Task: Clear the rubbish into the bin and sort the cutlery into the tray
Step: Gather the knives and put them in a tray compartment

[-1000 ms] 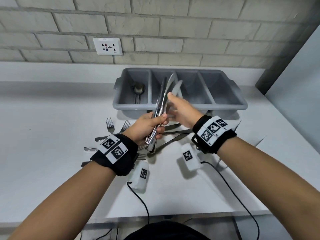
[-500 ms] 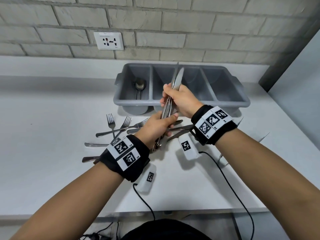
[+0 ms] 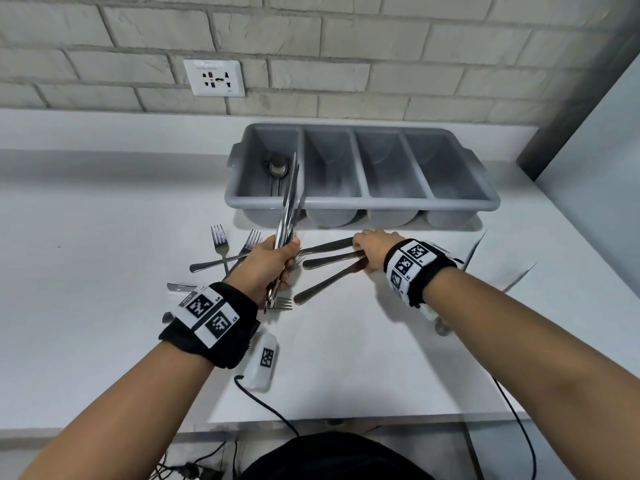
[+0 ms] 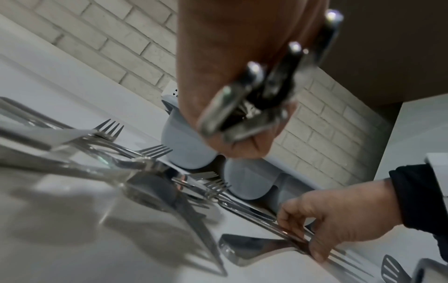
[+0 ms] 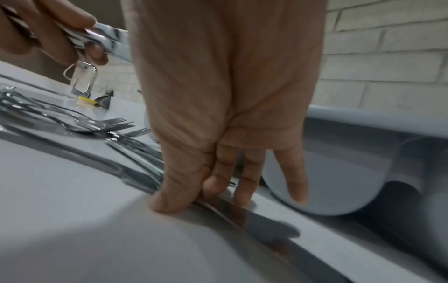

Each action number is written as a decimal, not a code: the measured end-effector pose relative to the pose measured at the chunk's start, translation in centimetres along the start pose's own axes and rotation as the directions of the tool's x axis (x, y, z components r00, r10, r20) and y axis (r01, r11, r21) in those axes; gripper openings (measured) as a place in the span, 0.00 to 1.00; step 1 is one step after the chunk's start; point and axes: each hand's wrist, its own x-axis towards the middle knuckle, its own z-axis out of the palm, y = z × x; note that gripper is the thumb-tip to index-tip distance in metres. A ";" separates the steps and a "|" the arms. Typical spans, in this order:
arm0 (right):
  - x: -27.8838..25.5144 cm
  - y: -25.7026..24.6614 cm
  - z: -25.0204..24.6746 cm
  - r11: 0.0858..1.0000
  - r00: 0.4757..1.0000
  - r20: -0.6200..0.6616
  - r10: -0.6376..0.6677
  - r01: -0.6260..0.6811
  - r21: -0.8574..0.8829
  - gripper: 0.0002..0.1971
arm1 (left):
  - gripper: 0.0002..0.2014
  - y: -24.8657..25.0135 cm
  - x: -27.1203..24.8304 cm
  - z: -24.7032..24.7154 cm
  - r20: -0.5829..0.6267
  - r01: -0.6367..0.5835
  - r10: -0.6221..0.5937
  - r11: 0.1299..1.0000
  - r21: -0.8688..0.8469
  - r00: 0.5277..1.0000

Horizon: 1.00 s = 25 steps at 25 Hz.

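My left hand (image 3: 277, 259) grips a bundle of table knives (image 3: 289, 202) upright, blades up, in front of the grey four-compartment tray (image 3: 398, 204). Their handle ends stick out under my fist (image 4: 254, 99). Spoons (image 3: 278, 167) lie in the tray's leftmost compartment; the other three look bare. My right hand (image 3: 362, 249) is down on the white counter just before the tray. Its thumb (image 5: 169, 201) and forefinger pinch the blade of a knife (image 5: 244, 210) lying flat there. Two more knives (image 3: 327, 282) lie beside it.
Several forks (image 3: 219, 241) lie crossed on the counter left of my left hand. A clear wrapper with a yellow scrap (image 5: 84, 95) sits farther left. A slotted spatula (image 4: 391, 268) lies to the right. The brick wall with a socket (image 3: 214, 77) stands behind the tray.
My right hand has let go of the upright knife bundle and dropped to the knives on the counter. My left hand keeps the bundle and has shifted left.
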 end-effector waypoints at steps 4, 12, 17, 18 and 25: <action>0.3 -0.9 -0.7 0.999 0.991 0.131 0.001 0.005 -0.052 0.04 | 0.10 -0.5 0.0 -0.3 0.068 -0.003 -0.001 0.998 0.056 0.998; 0.0 -1.0 -1.0 0.991 0.983 0.184 -0.029 0.053 -0.127 0.07 | 0.09 -0.1 0.2 -0.6 0.065 -0.015 0.007 0.993 0.117 0.998; -1.2 -1.3 -2.2 0.983 0.988 0.114 -0.104 0.120 -0.139 0.14 | 0.12 0.3 0.7 -1.0 0.026 -0.096 0.092 0.947 0.307 0.995; -1.8 -1.2 -2.9 0.978 0.989 0.082 -0.125 0.137 -0.156 0.14 | 0.12 0.5 1.0 -1.1 0.026 -0.110 0.108 0.929 0.353 0.994; -5.8 -1.3 -8.4 0.783 0.918 -0.072 -0.391 0.290 -0.550 0.19 | 0.11 3.6 1.3 -0.3 0.172 -0.226 0.161 0.847 0.481 0.972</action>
